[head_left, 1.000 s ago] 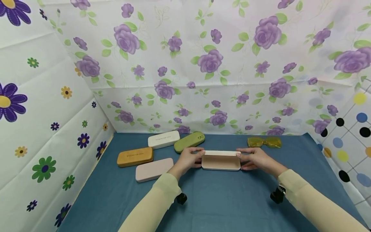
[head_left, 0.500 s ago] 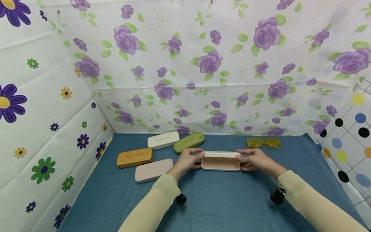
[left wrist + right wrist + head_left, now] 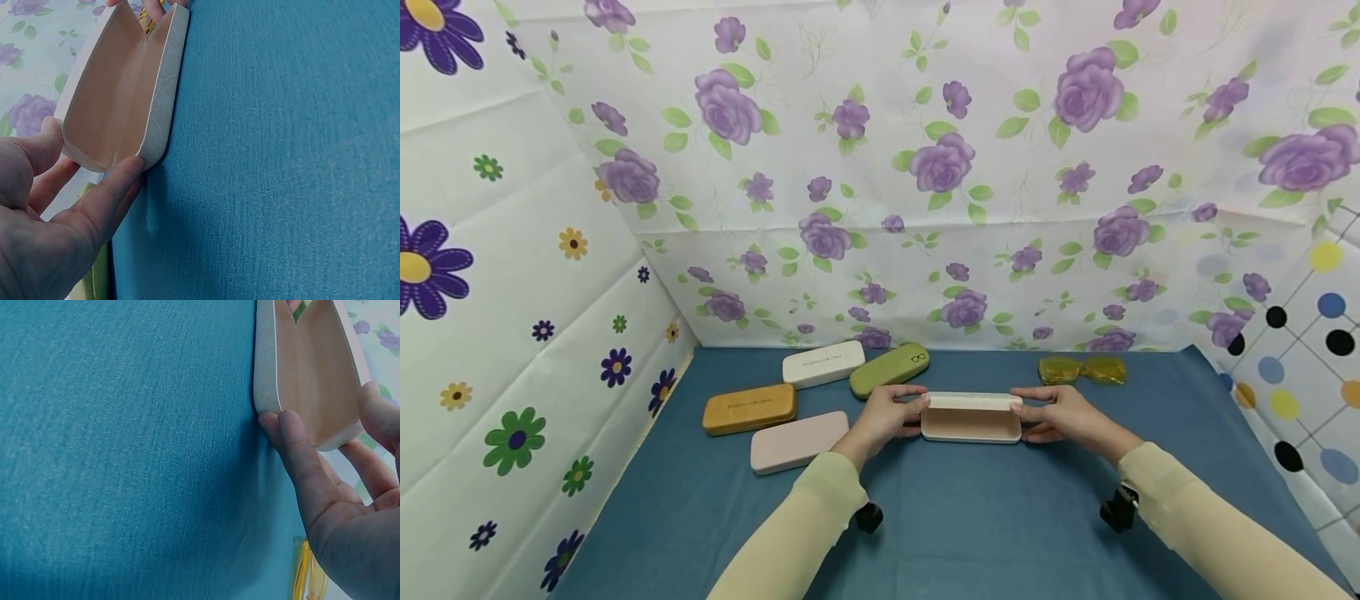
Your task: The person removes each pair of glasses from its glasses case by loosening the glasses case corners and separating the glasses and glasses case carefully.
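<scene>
A white glasses case with a tan lining stands partly open on the blue cloth in the head view. Nothing shows inside it. My left hand holds its left end, thumb at the lid's corner and fingers at the base. At the right end, my right hand grips it the same way, with the thumb on the lid edge. Both wrist views look into the case's lined interior, the left hand and right hand each at one end. Yellow glasses lie behind the right hand.
Left of the hands lie several closed glasses cases: a white one, a green one, a mustard one and a pale pink one. The pink one is close to the left wrist. Floral sheets wall the back and sides.
</scene>
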{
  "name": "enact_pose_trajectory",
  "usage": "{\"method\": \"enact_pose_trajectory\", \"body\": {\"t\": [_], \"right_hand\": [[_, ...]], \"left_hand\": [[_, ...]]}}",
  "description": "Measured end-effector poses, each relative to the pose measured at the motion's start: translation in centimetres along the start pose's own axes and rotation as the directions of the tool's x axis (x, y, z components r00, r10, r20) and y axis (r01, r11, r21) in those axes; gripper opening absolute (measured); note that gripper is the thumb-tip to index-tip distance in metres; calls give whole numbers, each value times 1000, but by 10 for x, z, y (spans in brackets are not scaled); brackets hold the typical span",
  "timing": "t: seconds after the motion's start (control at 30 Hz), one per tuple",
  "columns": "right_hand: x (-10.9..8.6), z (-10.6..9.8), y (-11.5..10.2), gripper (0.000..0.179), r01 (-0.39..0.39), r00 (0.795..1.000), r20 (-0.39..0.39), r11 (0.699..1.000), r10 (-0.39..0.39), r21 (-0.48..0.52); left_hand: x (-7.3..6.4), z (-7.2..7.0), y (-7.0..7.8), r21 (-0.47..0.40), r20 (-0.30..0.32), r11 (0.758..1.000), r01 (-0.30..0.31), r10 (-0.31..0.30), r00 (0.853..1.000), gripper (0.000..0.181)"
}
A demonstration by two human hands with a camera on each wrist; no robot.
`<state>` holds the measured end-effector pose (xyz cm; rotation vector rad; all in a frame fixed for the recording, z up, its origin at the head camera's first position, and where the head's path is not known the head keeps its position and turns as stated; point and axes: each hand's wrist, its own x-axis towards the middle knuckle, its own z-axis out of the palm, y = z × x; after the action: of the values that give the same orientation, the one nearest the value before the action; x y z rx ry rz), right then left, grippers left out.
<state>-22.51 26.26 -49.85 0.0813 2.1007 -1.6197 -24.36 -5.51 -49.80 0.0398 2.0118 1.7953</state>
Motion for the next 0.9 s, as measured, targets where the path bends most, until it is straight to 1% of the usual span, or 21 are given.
{"method": "enact_pose_trajectory", "body": {"t": [0.17,0.5,0.63,0.73,0.77,0.9], "right_hand": [[-2,1,-1,66,1,1000,4,1000,-1,-1],[-1,0,1,65,16,1000,5,1000,-16,2],[0,-1,2,66,27,1000,8,999,-27,-18],[-1,0,6,66,56,998,13,997,-56,-44],[-1,0,7,65,63,998,6,997,-63,-51],[-5,4,13,58,131,991,-4,984,-133,-121]], "left_hand": [[0,0,-1,-5,8,1000,-4,4,1000,43],[-3,-1,0,7,18,1000,-15,15,1000,46],[-4,-2,-1,5,20,1000,-19,19,1000,42],[-4,-2,-3,1,22,1000,-25,25,999,40],[-5,-2,-4,12,20,999,-32,32,999,39],[-5,-1,-11,126,-4,989,-73,74,997,38]]}}
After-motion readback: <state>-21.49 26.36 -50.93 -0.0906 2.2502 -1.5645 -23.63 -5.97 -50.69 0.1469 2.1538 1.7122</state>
